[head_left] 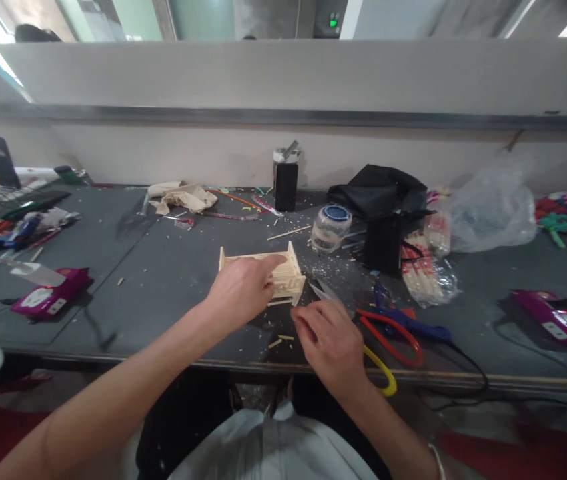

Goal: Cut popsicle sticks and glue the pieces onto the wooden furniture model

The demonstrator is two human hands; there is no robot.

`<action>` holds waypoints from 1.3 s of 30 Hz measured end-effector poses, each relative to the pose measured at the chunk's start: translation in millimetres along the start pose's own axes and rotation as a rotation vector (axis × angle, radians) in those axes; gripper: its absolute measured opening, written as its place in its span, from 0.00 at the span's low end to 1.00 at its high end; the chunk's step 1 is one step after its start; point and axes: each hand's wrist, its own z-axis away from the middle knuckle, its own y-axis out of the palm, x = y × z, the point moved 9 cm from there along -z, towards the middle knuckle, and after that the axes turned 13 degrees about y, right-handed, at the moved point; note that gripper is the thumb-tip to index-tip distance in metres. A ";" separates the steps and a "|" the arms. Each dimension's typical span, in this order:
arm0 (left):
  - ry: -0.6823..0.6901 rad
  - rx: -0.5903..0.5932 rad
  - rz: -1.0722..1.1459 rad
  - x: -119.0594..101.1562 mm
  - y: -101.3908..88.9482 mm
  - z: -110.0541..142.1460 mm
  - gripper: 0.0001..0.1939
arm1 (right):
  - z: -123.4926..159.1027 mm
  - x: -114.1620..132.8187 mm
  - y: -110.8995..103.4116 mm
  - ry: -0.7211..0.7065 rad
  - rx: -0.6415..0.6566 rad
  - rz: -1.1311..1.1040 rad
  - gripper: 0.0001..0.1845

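A small bed-like model of pale wooden sticks point(291, 267) stands on the dark table, with short posts at its corners. My left hand point(243, 287) reaches over its front side, index finger stretched along the top and the other fingers curled against it. It covers much of the model's left half. Just right of the model, my right hand point(331, 340) is closed, fingertips pressed together; whatever they pinch is too small to make out. Scissor blades point(319, 289) show beyond the right knuckles, and a yellow handle point(383, 375) shows beside the wrist.
Short stick offcuts point(281, 340) lie near the front edge. To the right are a red-handled tool point(391, 340), a blue glue gun point(413, 323), and bagged sticks point(426, 273). A clear jar point(329, 230) stands behind. Purple power boxes sit left point(53, 293) and right point(556, 320).
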 end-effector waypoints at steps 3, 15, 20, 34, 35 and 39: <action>-0.004 -0.015 0.038 0.2 -2.8 0.7 0.26 | 0.9 0.3 -1.3 0.009 0.006 -0.023 0.07; 0.060 0.016 0.090 -3.8 -1.8 -1.0 0.28 | -92.2 -26.9 -37.2 0.102 0.009 -0.210 0.03; 0.086 0.069 0.217 -0.3 -5.4 -5.3 0.29 | -84.6 11.3 -33.7 -0.133 0.154 -0.165 0.04; 0.338 -0.101 0.129 -31.4 -49.2 21.6 0.15 | -54.9 47.7 -36.3 -0.384 0.206 0.088 0.10; 0.335 -0.096 0.125 -37.4 -50.1 28.6 0.10 | -54.8 56.9 -41.5 -0.438 0.226 0.109 0.11; 0.199 -0.206 0.262 -36.6 -50.8 55.1 0.13 | -65.1 83.4 -45.8 -0.614 0.357 0.100 0.13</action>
